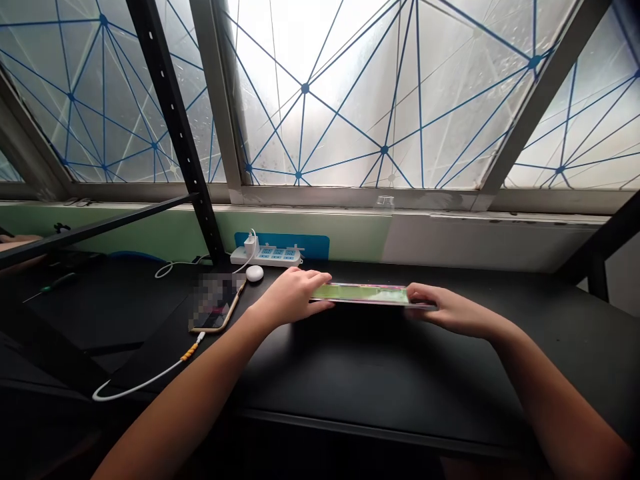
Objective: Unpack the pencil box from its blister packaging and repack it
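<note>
A thin flat board with a green and pink printed face (365,294) is held level just above the black table (380,373). My left hand (293,294) grips its left end, fingers over the top and thumb under. Gripping the right end in the same way is my right hand (443,308). Both arms reach forward from the near edge. I cannot tell whether the board touches the table.
A phone (216,303) with a white charging cable (145,381) lies left of my left hand. A white power strip (267,255) and a small round white object (255,273) sit by the wall. A black perforated rack post (175,127) stands at left. Windows fill the back.
</note>
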`<state>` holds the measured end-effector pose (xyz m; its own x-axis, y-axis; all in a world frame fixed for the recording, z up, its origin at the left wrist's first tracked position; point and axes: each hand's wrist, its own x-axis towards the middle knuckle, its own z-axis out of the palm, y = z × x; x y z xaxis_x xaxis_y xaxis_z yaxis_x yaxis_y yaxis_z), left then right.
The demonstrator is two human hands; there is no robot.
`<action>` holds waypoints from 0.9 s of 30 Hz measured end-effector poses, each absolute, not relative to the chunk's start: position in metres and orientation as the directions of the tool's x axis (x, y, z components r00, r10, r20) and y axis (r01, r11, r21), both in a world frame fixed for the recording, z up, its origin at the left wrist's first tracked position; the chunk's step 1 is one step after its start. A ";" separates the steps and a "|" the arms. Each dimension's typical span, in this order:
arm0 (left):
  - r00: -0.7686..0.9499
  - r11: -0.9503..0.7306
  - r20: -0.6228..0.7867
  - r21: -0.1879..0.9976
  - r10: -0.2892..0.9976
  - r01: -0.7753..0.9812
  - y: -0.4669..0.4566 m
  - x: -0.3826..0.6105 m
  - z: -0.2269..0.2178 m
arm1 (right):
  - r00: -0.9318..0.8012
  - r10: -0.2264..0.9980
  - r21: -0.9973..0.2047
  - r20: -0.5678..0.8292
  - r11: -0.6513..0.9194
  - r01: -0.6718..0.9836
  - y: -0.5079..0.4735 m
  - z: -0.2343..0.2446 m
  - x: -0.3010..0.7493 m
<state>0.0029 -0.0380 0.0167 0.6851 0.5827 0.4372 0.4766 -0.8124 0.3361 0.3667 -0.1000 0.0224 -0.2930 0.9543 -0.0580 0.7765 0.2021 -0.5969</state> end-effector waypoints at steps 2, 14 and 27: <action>0.684 -0.796 0.410 0.354 0.603 0.490 -0.035 0.006 0.006 | -0.317 0.941 -0.574 -0.122 0.193 0.796 -0.099 0.019 0.363; 0.585 -0.698 0.392 0.503 0.710 0.509 -0.008 0.002 -0.019 | -0.207 0.974 -0.521 -0.092 0.130 0.843 -0.087 0.005 0.353; 0.617 -0.656 0.298 0.564 0.728 0.501 -0.005 0.000 -0.021 | -0.143 0.985 -0.555 0.093 0.171 0.814 -0.074 -0.015 0.342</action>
<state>-0.0002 -0.0050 -0.0212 0.6170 0.7283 0.2983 0.5013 -0.6559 0.5644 0.3424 -0.0743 -0.0151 -0.1434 0.9853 0.0928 0.8140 0.1708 -0.5552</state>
